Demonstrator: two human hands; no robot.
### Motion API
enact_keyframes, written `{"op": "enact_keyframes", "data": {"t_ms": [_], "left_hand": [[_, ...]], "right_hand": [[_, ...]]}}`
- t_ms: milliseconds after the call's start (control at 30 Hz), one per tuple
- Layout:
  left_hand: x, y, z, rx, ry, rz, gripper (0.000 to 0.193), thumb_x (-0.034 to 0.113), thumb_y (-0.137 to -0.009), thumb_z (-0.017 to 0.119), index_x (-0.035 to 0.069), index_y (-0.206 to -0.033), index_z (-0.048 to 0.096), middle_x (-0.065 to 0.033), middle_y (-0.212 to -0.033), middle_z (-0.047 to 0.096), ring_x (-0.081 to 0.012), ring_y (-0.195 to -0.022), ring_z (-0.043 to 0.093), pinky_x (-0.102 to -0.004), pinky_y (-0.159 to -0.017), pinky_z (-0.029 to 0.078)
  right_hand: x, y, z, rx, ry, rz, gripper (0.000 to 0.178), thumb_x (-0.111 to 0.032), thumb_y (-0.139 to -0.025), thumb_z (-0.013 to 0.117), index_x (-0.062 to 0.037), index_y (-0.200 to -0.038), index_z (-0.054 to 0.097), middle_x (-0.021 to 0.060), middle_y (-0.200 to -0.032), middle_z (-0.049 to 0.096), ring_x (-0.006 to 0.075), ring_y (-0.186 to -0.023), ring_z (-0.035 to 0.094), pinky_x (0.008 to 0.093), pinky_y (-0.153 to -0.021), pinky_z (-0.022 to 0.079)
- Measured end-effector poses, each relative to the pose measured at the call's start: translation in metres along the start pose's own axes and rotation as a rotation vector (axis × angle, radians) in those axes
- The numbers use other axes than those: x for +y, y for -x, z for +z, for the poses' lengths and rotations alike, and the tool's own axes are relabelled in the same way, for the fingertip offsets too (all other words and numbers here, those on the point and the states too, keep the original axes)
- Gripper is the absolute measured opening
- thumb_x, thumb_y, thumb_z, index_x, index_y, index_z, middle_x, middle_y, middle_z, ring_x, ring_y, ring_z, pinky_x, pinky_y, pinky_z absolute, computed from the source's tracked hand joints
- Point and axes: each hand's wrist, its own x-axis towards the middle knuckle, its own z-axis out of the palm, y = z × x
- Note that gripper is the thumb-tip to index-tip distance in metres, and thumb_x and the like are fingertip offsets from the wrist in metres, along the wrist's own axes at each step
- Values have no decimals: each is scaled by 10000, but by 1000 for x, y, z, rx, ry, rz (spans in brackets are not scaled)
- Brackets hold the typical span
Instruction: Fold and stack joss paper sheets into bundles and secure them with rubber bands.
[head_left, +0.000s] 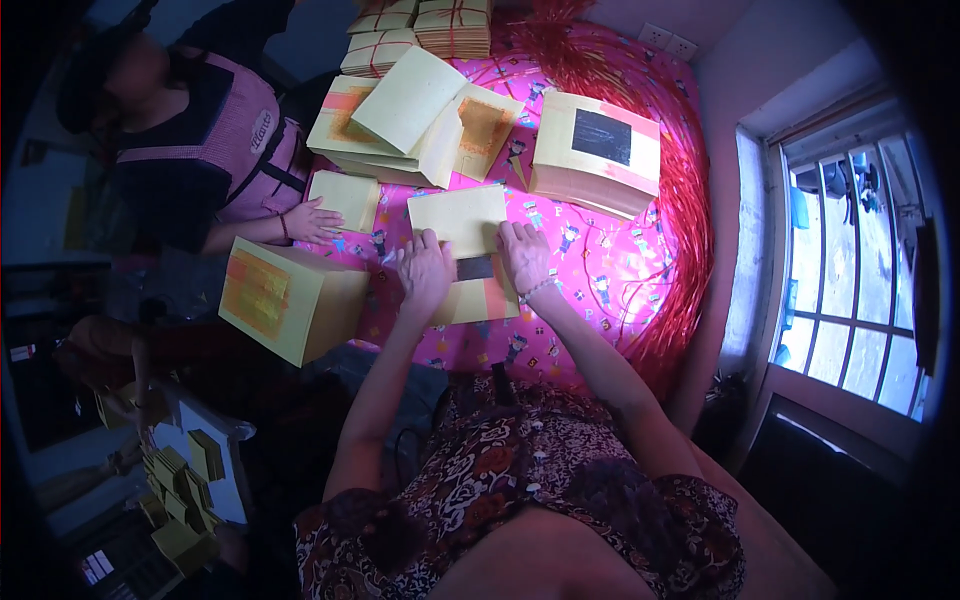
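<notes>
Just in front of me is a sheet of plain yellow paper (458, 215), lying partly over another yellow paper (468, 303) that carries a dark rectangle and a reddish-orange patch. My left hand (426, 272) is at the sheet's near left corner, fingers curled onto its edge. At the near right corner my right hand (526, 262), with a bracelet at the wrist, has its fingers bent over the same sheet. Whatever the fingertips pinch underneath is hidden. Beyond my right hand stands a thick stack of yellow paper (560, 170) with a black square on top.
A pink patterned cloth (625, 270) covers the table. Red plastic strands (690, 250) run along its right edge. Paper stacks (410, 100) and tied bundles (452, 30) stand at the back. At left, a co-worker's hand (314, 222) rests by a paper pile, near another tall stack (300, 300).
</notes>
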Motion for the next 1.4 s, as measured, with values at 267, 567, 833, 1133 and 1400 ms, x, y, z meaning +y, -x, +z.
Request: {"op": "enact_keyframes", "data": {"t_ms": [267,567,833,1133,1400], "left_hand": [[13,2,8,-58,-2,-67,487,438,-812,642,7,-967,477,-199,-967,539,-348,-932,546,-438,-801,466],[5,4,16,59,116,-81,563,464,-758,688,-4,-973,458,-210,-969,526,-371,-927,534,-449,-804,460],[-1,6,16,99,258,-90,524,348,-703,774,19,-968,464,-181,-938,522,-363,-931,508,-448,-819,416],[-13,6,19,101,491,-82,517,340,-690,792,54,-966,461,-156,-903,525,-373,-872,526,-451,-761,419],[-27,9,19,131,694,-125,346,254,-768,752,47,-964,556,-61,-755,541,-163,-646,528,-319,-605,449]], "right_hand": [[-19,-5,-4,-120,-20,-46,178,-211,-809,630,-93,-895,528,78,-809,575,264,-795,589,390,-697,464],[-10,4,10,0,-304,-64,160,-153,-751,668,-88,-841,553,92,-832,563,284,-807,587,397,-696,490],[-7,4,3,-42,-425,11,158,-143,-733,695,-70,-787,566,93,-803,556,286,-789,592,395,-663,496],[-4,3,1,-57,-526,33,175,-147,-730,710,-53,-770,567,93,-788,561,288,-798,597,391,-667,498],[7,-8,-2,-185,-365,-176,268,-200,-749,689,-78,-942,549,97,-969,515,292,-840,596,389,-700,516]]}}
